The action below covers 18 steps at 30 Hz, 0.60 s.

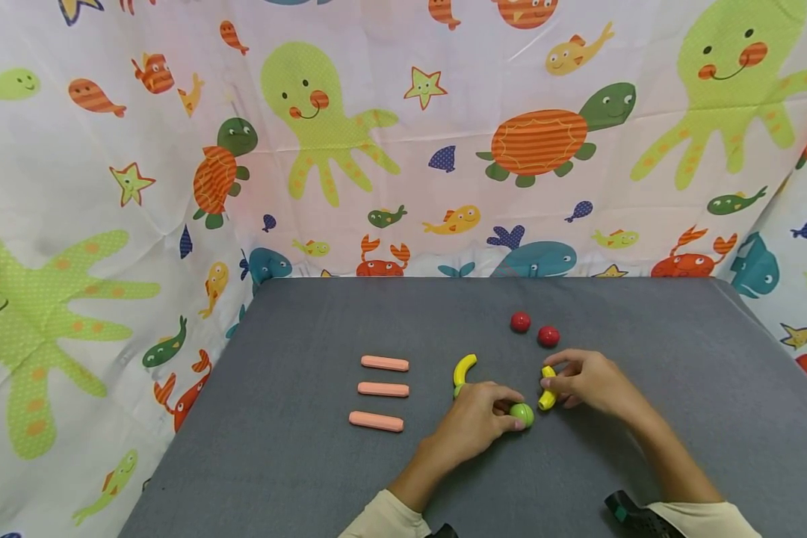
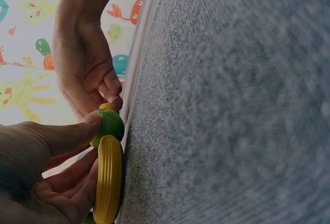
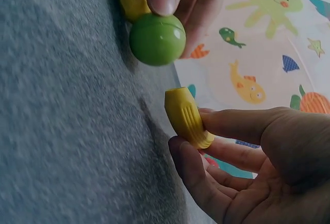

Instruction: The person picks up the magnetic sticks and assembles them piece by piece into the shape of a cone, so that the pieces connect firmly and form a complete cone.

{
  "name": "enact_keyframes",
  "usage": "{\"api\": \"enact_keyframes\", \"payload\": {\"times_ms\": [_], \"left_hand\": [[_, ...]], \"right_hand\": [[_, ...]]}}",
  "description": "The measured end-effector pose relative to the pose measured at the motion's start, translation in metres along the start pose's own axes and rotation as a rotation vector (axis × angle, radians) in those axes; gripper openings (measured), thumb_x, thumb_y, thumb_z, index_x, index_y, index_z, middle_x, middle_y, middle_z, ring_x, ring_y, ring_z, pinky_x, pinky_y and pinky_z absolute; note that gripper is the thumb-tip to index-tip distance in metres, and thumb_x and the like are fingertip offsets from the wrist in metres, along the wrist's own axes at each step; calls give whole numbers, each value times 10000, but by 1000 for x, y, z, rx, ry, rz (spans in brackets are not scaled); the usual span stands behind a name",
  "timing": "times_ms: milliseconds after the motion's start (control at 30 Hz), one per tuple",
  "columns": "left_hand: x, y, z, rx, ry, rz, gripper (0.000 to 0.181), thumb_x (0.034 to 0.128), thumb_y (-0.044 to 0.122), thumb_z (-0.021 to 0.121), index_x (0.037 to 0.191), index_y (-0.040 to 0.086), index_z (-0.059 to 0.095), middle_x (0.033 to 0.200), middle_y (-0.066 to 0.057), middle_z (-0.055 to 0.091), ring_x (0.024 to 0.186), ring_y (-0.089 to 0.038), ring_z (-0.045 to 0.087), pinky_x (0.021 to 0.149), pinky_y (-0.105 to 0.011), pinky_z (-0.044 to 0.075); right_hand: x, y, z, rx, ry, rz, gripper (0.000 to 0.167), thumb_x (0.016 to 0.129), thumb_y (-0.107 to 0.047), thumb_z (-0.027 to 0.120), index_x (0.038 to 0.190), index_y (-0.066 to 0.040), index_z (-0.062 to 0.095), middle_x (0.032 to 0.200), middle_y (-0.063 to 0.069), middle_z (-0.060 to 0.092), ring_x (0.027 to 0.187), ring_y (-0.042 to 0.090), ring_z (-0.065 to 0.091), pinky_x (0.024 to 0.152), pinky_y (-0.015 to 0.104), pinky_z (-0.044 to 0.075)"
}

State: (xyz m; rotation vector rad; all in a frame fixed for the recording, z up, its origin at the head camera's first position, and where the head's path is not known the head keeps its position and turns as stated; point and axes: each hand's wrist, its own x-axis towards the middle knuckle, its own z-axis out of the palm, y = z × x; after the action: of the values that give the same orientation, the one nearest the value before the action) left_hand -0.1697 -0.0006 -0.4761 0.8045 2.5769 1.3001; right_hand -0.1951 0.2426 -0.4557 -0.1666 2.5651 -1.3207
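The left hand point(image 1: 472, 420) pinched a green ball point(image 1: 524, 415), the right hand point(image 1: 595, 382) a yellow banana point(image 1: 547, 401); two red balls point(image 1: 521, 322) lay nearer the worktop's point(image 1: 276, 448) far edge.

no readable text, labels, brands, numbers or signs in any view.

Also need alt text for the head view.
Left hand pinching a green ball, right hand pinching a yellow piece, at a gray table. Three pink sticks lie to the left, two red balls farther back; a yellow banana sits by the left hand.
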Motion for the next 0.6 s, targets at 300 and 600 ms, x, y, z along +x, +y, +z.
{"api": "enact_keyframes", "payload": {"times_ms": [300,600], "left_hand": [[0,-1,0,7,5,11,287,897,123,861,1173,69,801,1052,17,744,879,62,637,768,-118,520],[-1,0,1,-3,0,0,290,903,108,854,1183,59,796,1065,12,739,904,26,659,779,-122,523]], "right_hand": [[1,-1,10,19,-14,-5,479,964,-213,797,1315,79,653,944,105,754,746,227,744,673,366,633],[0,-2,13,43,-25,-13,475,967,-199,793,1313,91,646,930,102,748,753,244,756,683,377,639]]}}
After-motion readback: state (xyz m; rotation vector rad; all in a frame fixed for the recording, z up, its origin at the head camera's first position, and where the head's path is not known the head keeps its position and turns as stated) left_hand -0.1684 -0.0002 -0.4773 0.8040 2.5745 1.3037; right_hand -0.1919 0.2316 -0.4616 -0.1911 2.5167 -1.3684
